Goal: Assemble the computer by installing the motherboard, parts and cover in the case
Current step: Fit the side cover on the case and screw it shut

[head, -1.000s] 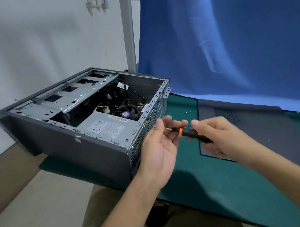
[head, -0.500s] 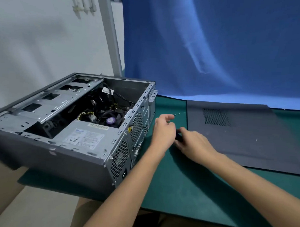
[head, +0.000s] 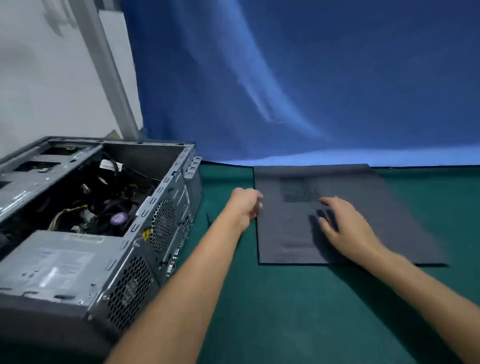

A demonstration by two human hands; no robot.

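One case (head: pixel 161 233), one cover panel (head: pixel 286 238), one green mat (head: pixel 297 306), one backdrop (head: pixel 318 75), two hands: left hand (head: pixel 245 202), right hand (head: pixel 340 223).

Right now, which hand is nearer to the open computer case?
Left. The left hand grips the left edge of the cover panel, the side facing the computer case. The right hand is farther right, spread over the panel's middle.

Staged workbench: green mat (head: pixel 297 306), blue backdrop (head: pixel 318 75), white wall (head: pixel 33 79).
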